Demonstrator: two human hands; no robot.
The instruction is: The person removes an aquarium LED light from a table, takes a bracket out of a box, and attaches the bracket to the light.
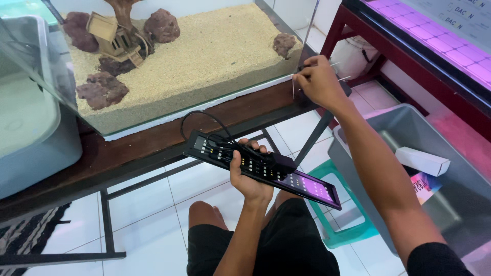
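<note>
— While the glass tank takes up the whole top of the view, where's the light bar?

— Down at six o'clock from the tank, below the wooden shelf. The light bar runs long from ten o'clock to four o'clock, with its black cable looped at the upper end.

— Which hand has it?

— The left hand, fingers curled shut around its middle from underneath.

— And the other?

— The right hand is up at two o'clock from the bar, well apart from it, at the tank's near right corner. Its fingertips are pinched closed on a thin clear bracket sitting against the glass edge. So the left is the one on the bar; the right is nearer the tank.
</note>
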